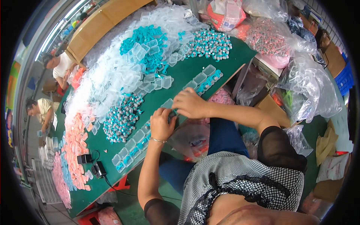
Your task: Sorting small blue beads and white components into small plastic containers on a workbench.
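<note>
My left hand (161,123) and my right hand (190,104) meet at the near edge of the green table (180,73), fingers pinched together over a small clear plastic box (167,104) with a teal piece in it. What exactly each finger grips is hidden. A row of filled clear boxes (131,147) runs along the edge left of my hands. Another short row (204,78) lies just beyond my right hand. A heap of grey-and-teal small parts (122,118) sits close to my left hand.
A big pile of empty clear boxes (120,71), teal pieces (144,37), a second grey-teal heap (210,44), pink pieces (77,150) and a black adapter with cable (98,169) cover the table. Plastic bags (300,78) stand at right. Two other people (56,65) sit at far left.
</note>
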`<state>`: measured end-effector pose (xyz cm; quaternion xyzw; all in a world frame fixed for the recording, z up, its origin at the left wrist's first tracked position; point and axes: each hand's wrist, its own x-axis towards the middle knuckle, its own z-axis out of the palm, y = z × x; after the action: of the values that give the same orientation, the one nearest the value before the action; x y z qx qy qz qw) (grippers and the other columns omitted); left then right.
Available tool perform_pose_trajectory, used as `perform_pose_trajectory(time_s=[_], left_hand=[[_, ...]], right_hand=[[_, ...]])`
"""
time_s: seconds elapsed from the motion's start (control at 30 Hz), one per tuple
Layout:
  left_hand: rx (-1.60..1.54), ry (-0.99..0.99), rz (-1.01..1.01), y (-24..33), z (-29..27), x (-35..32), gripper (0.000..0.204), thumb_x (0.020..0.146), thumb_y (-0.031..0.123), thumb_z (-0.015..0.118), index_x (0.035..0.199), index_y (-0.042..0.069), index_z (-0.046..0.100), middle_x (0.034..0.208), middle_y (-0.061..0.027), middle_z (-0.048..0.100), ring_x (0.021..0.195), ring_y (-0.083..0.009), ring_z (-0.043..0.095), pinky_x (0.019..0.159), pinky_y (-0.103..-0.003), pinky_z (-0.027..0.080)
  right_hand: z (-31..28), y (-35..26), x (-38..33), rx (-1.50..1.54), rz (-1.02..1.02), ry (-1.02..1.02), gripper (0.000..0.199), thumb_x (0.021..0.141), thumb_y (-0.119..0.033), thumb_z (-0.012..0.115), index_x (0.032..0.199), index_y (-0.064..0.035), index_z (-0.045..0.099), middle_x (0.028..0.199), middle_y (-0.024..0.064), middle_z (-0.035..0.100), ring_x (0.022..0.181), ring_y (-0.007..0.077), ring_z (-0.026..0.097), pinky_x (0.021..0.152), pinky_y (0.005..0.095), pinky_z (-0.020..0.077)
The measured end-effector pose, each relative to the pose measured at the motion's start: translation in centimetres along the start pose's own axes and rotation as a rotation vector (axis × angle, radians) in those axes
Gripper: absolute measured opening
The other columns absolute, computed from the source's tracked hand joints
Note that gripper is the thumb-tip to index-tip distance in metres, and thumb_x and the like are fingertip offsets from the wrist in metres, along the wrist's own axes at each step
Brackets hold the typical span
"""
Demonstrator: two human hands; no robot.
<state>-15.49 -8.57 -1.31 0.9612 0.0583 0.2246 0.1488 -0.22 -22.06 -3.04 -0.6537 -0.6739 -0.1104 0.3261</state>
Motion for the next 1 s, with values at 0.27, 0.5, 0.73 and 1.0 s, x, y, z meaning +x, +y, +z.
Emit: perform_pose_trajectory(time_s=[0.27,0.5,0.73,1.0], left_hand=[[-0.113,0.023,-0.056,-0.6,-1.8,0.3,0.033,0.074,0.018,0.074,0.103,0.005,0.064,0.102,-0.0141,0.062,0.093,-0.0334,0.059,0.079,-0.041,0.047],[-0.138,0.034,-0.221,-3.3,-4.3,-1.0,0.019,0.077,0.013,0.072,0.094,0.004,0.067,0.09,-0.0125,0.064,0.072,-0.0276,0.062,0.065,-0.037,0.05],[-0.073,0.162,-0.382,-8.2,-5.9,-2.6,0.017,0.078,0.013,0.069,0.092,0.004,0.068,0.087,-0.013,0.065,0.071,-0.0276,0.063,0.067,-0.037,0.051],[0.238,0.118,-0.445,-7.9,-5.2,-1.7,0.014,0.079,0.011,0.064,0.092,0.011,0.07,0.088,-0.0104,0.065,0.078,-0.0311,0.065,0.067,-0.043,0.052]], right_hand=[[-8.4,14.3,-0.5,-0.173,0.475,0.25,0.014,0.075,-0.014,0.062,0.085,-0.0151,0.071,0.088,0.0051,0.068,0.09,0.0242,0.063,0.082,0.0419,0.0433],[-8.1,19.6,-1.0,-0.565,0.631,-0.056,0.018,0.08,-0.017,0.058,0.092,-0.0175,0.072,0.101,0.0077,0.067,0.103,0.0272,0.061,0.084,0.0538,0.0428],[-8.1,21.6,-1.1,-0.81,0.518,-0.091,0.023,0.083,-0.011,0.052,0.099,-0.0172,0.068,0.1,0.0065,0.067,0.099,0.0268,0.062,0.079,0.0534,0.0422],[-7.7,20.5,-1.2,-0.461,0.413,0.124,0.016,0.079,-0.008,0.062,0.095,-0.0103,0.065,0.091,0.0056,0.066,0.083,0.0211,0.064,0.07,0.0368,0.0488]])
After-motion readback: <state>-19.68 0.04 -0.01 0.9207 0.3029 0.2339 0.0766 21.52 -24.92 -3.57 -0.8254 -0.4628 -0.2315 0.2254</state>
